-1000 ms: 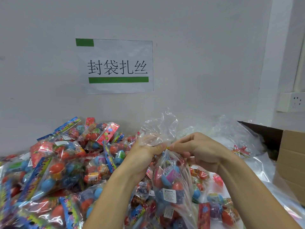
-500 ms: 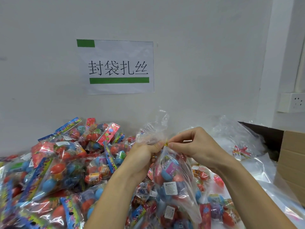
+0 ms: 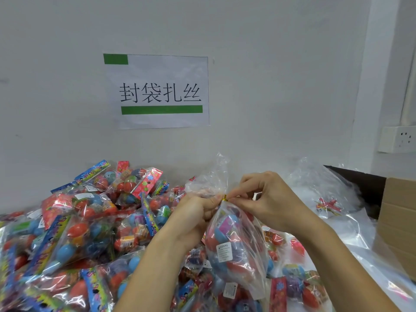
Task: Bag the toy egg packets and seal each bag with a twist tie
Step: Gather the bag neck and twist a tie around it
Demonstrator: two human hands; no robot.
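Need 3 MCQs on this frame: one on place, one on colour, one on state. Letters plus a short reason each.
1. Where is the cardboard box?
A. far right
B. far left
C. under the sign

2. What colour is the twist tie at the bag neck?
A. white
B. gold
C. black

3. What is the right hand doing?
A. lying flat on the table
B. pinching the twist tie
C. lifting the box

Answers: 1 A, the box sits at the right edge. 2 B, a gold glint shows at the neck. 3 B, its fingertips meet on the tie while the left hand grips the neck.
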